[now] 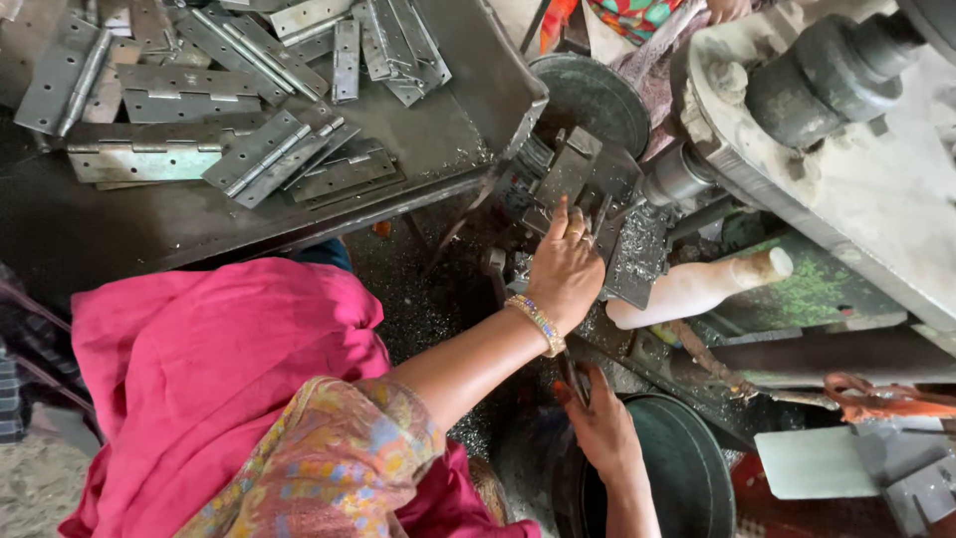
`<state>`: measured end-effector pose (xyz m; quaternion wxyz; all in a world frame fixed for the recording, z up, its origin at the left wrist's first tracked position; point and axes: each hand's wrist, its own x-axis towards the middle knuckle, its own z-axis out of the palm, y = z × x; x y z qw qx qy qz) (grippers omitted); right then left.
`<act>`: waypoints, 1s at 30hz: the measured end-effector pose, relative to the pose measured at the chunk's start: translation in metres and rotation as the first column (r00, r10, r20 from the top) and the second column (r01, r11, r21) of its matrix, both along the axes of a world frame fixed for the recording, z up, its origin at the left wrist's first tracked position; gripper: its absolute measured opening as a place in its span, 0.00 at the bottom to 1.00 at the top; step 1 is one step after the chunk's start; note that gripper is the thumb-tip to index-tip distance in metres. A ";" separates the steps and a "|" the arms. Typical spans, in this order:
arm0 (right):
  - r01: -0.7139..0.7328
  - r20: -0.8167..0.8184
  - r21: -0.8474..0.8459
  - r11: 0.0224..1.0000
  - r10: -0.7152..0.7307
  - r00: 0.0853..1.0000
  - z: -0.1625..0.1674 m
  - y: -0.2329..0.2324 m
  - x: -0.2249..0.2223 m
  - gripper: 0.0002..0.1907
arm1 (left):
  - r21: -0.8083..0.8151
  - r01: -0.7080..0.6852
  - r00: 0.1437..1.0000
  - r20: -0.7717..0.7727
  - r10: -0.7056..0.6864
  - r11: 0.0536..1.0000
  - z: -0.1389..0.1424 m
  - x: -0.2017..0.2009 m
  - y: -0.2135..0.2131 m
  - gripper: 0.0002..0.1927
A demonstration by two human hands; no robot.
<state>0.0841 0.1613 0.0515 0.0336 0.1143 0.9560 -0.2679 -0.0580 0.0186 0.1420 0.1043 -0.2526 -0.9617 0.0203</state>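
My left hand, with a beaded bracelet at the wrist and a ring on one finger, lies on a grey metal hinge plate and holds it against the machine's clamp block, which is strewn with metal shavings. Below it, my right hand is closed around a dark lever handle that points up toward the clamp. My pink garment and patterned sleeve fill the lower left.
A dark metal tray at the upper left holds several loose grey hinges. The heavy grey machine body runs along the right. A pale cylindrical handle sticks out beside the clamp. A dark round bucket stands below. Another person's colourful clothing shows at the top.
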 end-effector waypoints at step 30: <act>0.251 0.226 -0.173 0.952 -0.210 0.951 -0.066 0.012 0.012 0.16 | 0.064 -0.027 0.999 -0.034 0.029 0.998 -0.015 -0.011 0.015 0.14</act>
